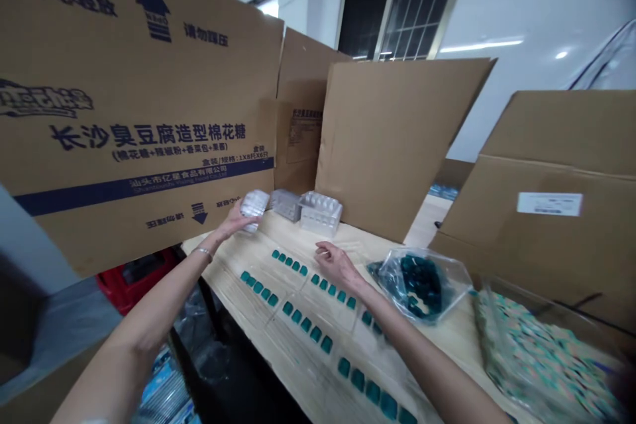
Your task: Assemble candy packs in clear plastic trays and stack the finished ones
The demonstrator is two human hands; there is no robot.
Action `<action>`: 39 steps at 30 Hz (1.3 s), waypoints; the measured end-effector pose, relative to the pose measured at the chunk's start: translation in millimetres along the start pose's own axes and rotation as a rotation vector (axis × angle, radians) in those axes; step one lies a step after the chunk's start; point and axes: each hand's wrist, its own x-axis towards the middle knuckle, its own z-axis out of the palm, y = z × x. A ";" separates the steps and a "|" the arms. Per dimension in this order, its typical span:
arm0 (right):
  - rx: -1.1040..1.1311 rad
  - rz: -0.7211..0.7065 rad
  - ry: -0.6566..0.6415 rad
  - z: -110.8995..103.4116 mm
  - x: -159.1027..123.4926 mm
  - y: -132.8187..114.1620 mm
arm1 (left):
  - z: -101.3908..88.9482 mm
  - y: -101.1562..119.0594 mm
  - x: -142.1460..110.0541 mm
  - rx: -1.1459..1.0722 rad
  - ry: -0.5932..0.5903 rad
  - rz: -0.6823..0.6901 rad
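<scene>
With my left hand (233, 218) I am holding a stack of clear, ribbed plastic trays (255, 205) above the left end of the pale wooden table (231, 248). My fingers are closing around its near side and lower part, so most of the stack is sticking up and out past my fingertips, tilted. Beyond it, two more clear plastic tray stacks (320, 212) are standing at the far edge, near the far left corner.

My right hand (338, 265) is hovering over the middle of the table, its fingers loosely curling; I cannot tell whether they are pinching anything. Just beside and below it, small teal blocks (297, 316) are lying in two rows running along the near edge. Towards the right end, a clear plastic bag of dark teal pieces (422, 281) is resting beyond my right forearm, and a clear bag of multicoloured pieces (541, 351) is sitting farther right.
</scene>
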 end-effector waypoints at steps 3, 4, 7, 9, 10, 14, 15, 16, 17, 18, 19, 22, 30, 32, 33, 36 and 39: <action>0.394 0.023 0.010 13.5 7.3 -37.8 | 1.7 35.0 -35.2 -0.707 -0.011 0.076; 0.488 0.024 0.019 14.0 7.6 -51.3 | 5.6 49.2 -51.0 -0.909 -0.041 0.081; 0.595 -0.005 0.056 4.0 -1.7 -85.4 | 20.9 91.2 -102.7 -1.262 -0.142 0.060; 0.554 -0.021 0.093 -8.1 -17.1 -99.5 | 30.6 113.6 -134.1 -1.410 -0.235 0.004; 0.515 -0.028 0.113 -14.6 -27.1 -104.0 | 34.9 122.5 -147.6 -1.473 -0.287 -0.026; 0.349 -0.065 0.171 -37.4 -72.2 -110.1 | 49.2 145.8 -187.6 -1.600 -0.384 -0.067; 0.318 -0.068 0.174 -42.1 -82.5 -110.2 | 52.0 149.8 -194.9 -1.605 -0.382 -0.055; 0.298 -0.067 0.172 -46.3 -91.8 -110.3 | 54.4 153.5 -201.6 -1.602 -0.376 -0.043; 0.288 -0.063 0.163 -50.1 -100.0 -110.5 | 56.5 156.7 -207.8 -1.596 -0.372 -0.035; 0.288 -0.056 0.153 -53.4 -107.2 -111.0 | 58.3 159.5 -213.5 -1.590 -0.375 -0.033; 0.296 -0.043 0.142 -56.1 -113.3 -111.9 | 60.0 161.8 -218.9 -1.588 -0.383 -0.034; 0.316 0.008 0.113 -60.6 -127.2 -116.4 | 63.9 165.9 -233.1 -1.633 -0.455 -0.067; 0.251 0.004 0.026 -58.4 -143.5 -123.4 | 63.4 168.7 -257.5 -1.685 -0.437 -0.104; 0.186 -0.060 0.011 -56.5 -144.8 -121.6 | 62.8 166.9 -260.3 -1.664 -0.413 -0.106; 0.141 -0.105 0.022 -54.6 -145.2 -120.3 | 62.9 165.6 -261.5 -1.657 -0.391 -0.114; 0.011 -0.203 0.085 -45.0 -145.3 -116.4 | 64.9 161.4 -264.9 -1.660 -0.333 -0.155; -0.078 -0.234 0.143 -33.2 -145.4 -115.0 | 67.0 156.6 -267.9 -1.663 -0.319 -0.217</action>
